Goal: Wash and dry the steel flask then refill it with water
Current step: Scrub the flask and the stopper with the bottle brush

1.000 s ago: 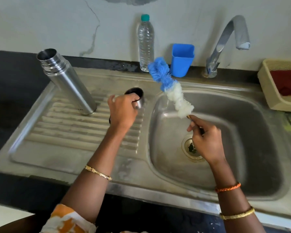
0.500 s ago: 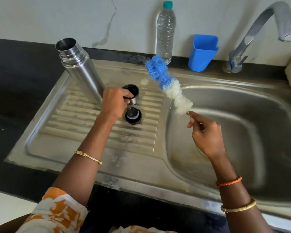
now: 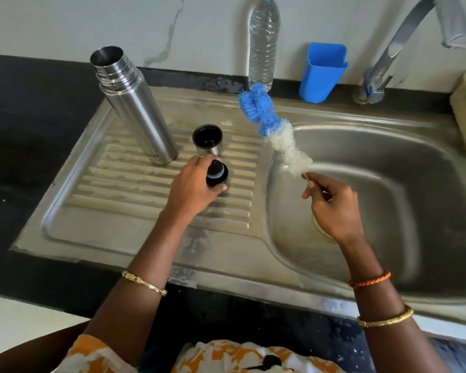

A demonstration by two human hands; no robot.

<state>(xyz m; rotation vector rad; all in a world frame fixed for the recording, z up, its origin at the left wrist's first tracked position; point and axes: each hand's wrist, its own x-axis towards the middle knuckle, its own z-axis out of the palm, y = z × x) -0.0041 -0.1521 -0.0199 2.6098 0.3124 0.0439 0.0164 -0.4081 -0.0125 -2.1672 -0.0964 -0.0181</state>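
- The steel flask (image 3: 135, 109) stands open and upright on the ribbed drainboard (image 3: 119, 184), up and to the left of our left hand (image 3: 193, 188). Its long axis is vertical, and the left hand is the nearer one.
- Our right hand (image 3: 334, 208) is over the basin, fingers pinched on the wire handle of the bottle brush (image 3: 272, 130), which points up-left.
- The left hand grips the black stopper (image 3: 216, 175); the cap cup (image 3: 207, 140) stands just beyond it.

A cracked pale wall (image 3: 65, 20) rises behind a black countertop (image 3: 24, 109) in daylight.
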